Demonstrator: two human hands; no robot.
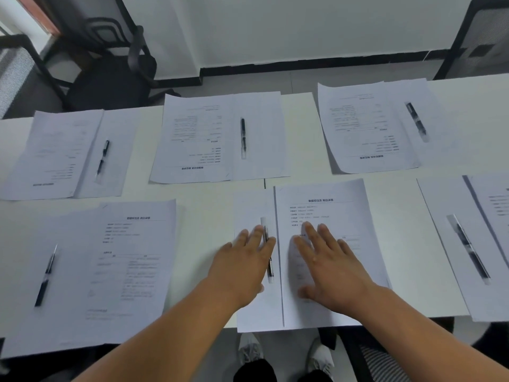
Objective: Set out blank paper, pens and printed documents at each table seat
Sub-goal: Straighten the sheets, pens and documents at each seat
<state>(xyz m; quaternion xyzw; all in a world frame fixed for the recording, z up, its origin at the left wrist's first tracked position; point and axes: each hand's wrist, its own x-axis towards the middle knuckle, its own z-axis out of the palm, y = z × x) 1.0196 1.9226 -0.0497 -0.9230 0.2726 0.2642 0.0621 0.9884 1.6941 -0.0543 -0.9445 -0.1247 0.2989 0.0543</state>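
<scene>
White table (209,216): left hand (242,263) flat on pen (268,255), right hand (330,266) flat on printed document (325,205)

White table (209,213) spans the frame; a seam runs across it between the far and near rows, and a short seam meets it near the middle. Black mesh-back office chair (110,78) stands beyond the table's far left edge, its armrest curved. Part of a second chair (16,67) shows at far left, and another chair back (479,42) at upper right. White wall (289,26) with a black baseboard (316,66) behind. Grey floor (248,81) between the baseboard and the table. Below the near edge: two white sneakers (250,351) and dark trouser legs (256,370).
</scene>
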